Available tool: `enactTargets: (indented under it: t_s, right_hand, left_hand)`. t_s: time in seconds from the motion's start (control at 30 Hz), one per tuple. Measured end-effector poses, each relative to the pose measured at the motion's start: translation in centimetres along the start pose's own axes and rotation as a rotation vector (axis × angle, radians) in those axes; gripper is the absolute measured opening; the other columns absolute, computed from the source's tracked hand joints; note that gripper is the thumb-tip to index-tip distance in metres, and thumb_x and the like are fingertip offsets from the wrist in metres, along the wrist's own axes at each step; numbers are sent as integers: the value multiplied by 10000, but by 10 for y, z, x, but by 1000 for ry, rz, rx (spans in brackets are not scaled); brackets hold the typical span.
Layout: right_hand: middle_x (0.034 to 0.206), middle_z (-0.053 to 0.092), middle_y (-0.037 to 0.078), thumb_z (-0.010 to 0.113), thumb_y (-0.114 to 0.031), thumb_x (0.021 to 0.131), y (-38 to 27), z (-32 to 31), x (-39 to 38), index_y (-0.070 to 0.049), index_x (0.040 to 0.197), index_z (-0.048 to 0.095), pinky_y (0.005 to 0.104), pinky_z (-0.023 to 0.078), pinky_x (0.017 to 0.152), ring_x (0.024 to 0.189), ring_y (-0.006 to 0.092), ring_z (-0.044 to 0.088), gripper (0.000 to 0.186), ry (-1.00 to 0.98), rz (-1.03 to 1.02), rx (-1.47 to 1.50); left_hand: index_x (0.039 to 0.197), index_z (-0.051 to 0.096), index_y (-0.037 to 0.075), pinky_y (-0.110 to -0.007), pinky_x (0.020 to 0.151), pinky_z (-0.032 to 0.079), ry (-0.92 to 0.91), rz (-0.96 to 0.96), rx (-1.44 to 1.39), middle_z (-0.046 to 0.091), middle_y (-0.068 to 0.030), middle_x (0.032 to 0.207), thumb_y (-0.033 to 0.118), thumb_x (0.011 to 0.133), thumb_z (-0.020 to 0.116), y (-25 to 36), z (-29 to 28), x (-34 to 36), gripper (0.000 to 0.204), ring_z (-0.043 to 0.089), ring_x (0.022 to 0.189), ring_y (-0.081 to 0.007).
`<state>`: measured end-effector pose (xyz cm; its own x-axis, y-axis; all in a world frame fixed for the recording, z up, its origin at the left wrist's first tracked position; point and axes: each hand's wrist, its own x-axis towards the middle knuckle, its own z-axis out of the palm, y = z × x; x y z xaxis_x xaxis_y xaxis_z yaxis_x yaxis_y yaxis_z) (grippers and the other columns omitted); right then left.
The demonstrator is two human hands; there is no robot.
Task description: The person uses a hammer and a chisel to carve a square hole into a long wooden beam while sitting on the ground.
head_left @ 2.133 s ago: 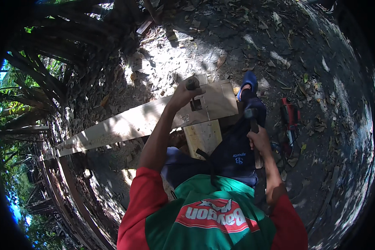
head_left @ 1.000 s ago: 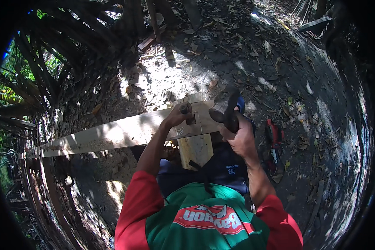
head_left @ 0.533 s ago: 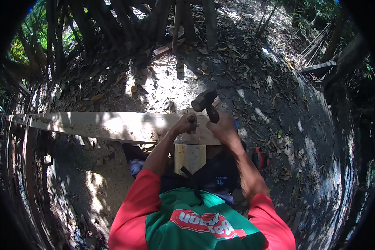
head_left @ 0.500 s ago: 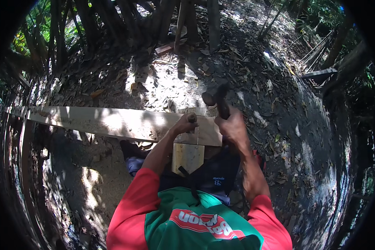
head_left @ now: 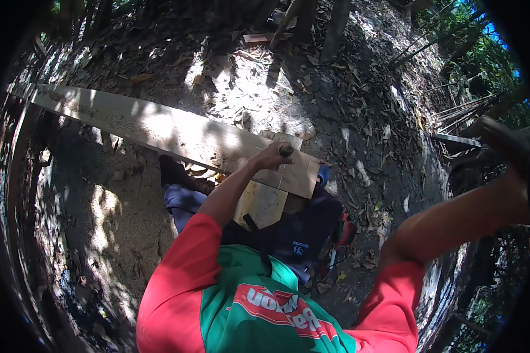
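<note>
A long pale wooden board (head_left: 182, 129) lies across in front of me, its near right end over my lap. My left hand (head_left: 269, 157) is closed around an upright chisel (head_left: 286, 150) on that end. Only the round top of its wooden handle shows; its blade is hidden. A pencil-like line crosses the board beside it. My right hand (head_left: 515, 179) is raised far out to the right, partly lost in the dark rim, closed on a hammer (head_left: 500, 134) that looks dark and blurred. Under the board's end sits a yellowish wooden block (head_left: 262, 203).
The board's far left end rests on a wooden support (head_left: 23, 126). A red tool (head_left: 346, 231) lies on the ground by my right leg. Posts (head_left: 335, 32) and a reddish brick-like piece (head_left: 259, 39) stand beyond, among dry leaves. Branches (head_left: 462, 112) lie at right.
My right hand has swung the hammer from beside the chisel up and far out to the right. The left hand stays on the chisel. The view has tilted, so the board slants more.
</note>
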<state>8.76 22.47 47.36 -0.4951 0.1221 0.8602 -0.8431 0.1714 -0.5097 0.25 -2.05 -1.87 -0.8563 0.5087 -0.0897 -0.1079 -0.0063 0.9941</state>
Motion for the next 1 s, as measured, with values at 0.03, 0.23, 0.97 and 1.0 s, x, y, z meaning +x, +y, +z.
enactTargets:
  t_s: [0.03, 0.23, 0.97, 1.0]
  right_hand:
    - [879, 535, 97, 627, -281, 873, 39, 18, -66, -111, 1055, 523, 334, 474, 682, 779, 239, 537, 270, 13, 161, -118]
    - [1227, 595, 249, 634, -337, 878, 153, 67, -349, -107, 1372, 507, 441, 482, 943, 1123, 403, 582, 559, -345, 551, -528]
    - [885, 671, 278, 647, -284, 838, 117, 20, -474, 22, 1066, 509, 538, 524, 787, 879, 441, 664, 405, -1210, 1352, -686]
    - [884, 673, 275, 647, -291, 841, 120, 21, -472, 23, 1067, 517, 534, 524, 786, 877, 441, 665, 408, -1209, 1360, -694]
  left_hand:
    - [880, 564, 94, -287, 484, 449, -6, -23, 6, 534, 14, 667, 177, 806, 778, -9, 2, -8, 242, 520, 528, -95]
    - [913, 575, 82, -287, 496, 463, 4, 199, 89, 571, 15, 723, 248, 810, 796, 21, -22, 23, 294, 551, 577, -94]
    - [763, 527, 86, -310, 695, 509, 422, 0, -669, 580, -8, 690, 128, 866, 703, -8, -67, -29, 208, 630, 733, -130]
    - [808, 544, 86, -308, 725, 516, 376, 34, -670, 614, -21, 740, 104, 863, 711, -10, -69, -38, 176, 631, 781, -133]
